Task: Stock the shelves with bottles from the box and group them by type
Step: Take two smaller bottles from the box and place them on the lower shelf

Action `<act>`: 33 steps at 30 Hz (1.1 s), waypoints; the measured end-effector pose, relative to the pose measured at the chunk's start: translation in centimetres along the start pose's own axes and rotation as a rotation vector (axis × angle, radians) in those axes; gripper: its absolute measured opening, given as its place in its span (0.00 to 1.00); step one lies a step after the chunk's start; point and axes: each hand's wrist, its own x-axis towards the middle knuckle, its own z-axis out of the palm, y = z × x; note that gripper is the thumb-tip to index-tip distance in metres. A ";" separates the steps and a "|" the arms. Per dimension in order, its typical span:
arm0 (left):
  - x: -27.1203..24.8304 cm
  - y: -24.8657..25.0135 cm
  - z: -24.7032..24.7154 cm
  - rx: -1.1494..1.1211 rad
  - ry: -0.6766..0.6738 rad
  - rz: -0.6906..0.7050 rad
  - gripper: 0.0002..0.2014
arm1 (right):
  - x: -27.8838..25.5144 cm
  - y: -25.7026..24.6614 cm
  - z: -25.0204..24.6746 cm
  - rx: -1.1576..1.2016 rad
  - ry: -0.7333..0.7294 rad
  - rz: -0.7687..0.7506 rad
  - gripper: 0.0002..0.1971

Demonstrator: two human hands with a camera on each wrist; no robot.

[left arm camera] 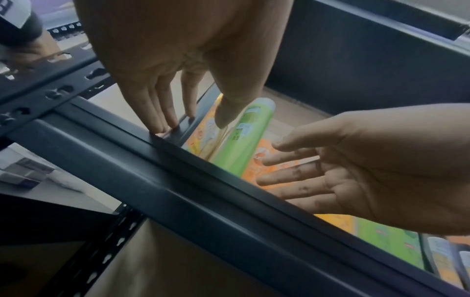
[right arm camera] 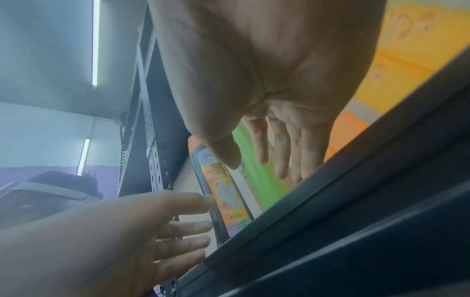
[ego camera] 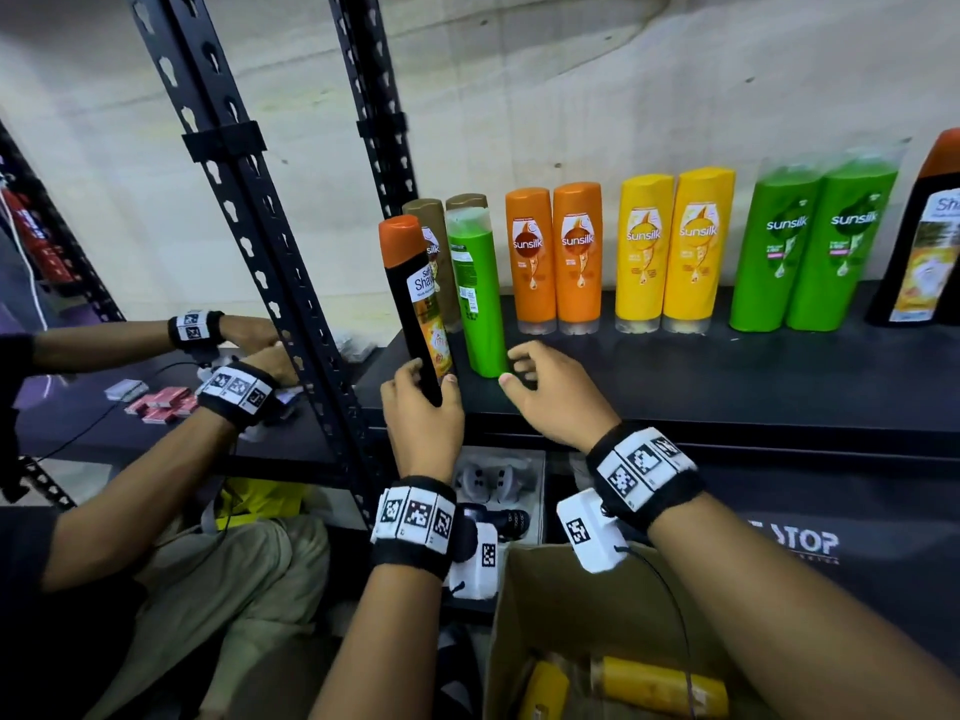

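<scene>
My left hand (ego camera: 431, 377) grips the base of a black bottle (ego camera: 415, 298) with an orange cap, thumb on its label, holding it tilted at the left end of the black shelf (ego camera: 675, 387). Just right of it stands a green bottle (ego camera: 478, 304), its back label facing me. My right hand (ego camera: 514, 368) hovers beside the green bottle's base, fingers relaxed and holding nothing. The left wrist view shows the left hand (left arm camera: 197, 122) on the black bottle (left arm camera: 201, 140) next to the green bottle (left arm camera: 244, 136). The right wrist view shows the right hand (right arm camera: 257, 168) in front of the green bottle (right arm camera: 264, 180).
Along the shelf stand paired brown bottles (ego camera: 423, 210), orange bottles (ego camera: 553, 257), yellow bottles (ego camera: 670, 252), green bottles (ego camera: 810, 246) and one black bottle (ego camera: 919, 241). A cardboard box (ego camera: 519, 615) below holds yellow bottles (ego camera: 665, 685). A black post (ego camera: 270, 252) stands left; another person's hands (ego camera: 234, 366) work beyond it.
</scene>
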 end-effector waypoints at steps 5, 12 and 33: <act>-4.1 1.3 0.8 0.036 -0.043 0.145 0.07 | -4.7 0.9 -3.1 -0.124 0.082 -0.111 0.06; -7.9 1.9 2.2 0.123 -0.202 0.214 0.09 | -11.7 4.5 -6.9 -0.218 0.094 -0.029 0.07; -24.1 -7.7 11.3 0.722 -1.158 0.108 0.19 | -25.8 17.7 -1.9 -0.360 -0.451 0.742 0.14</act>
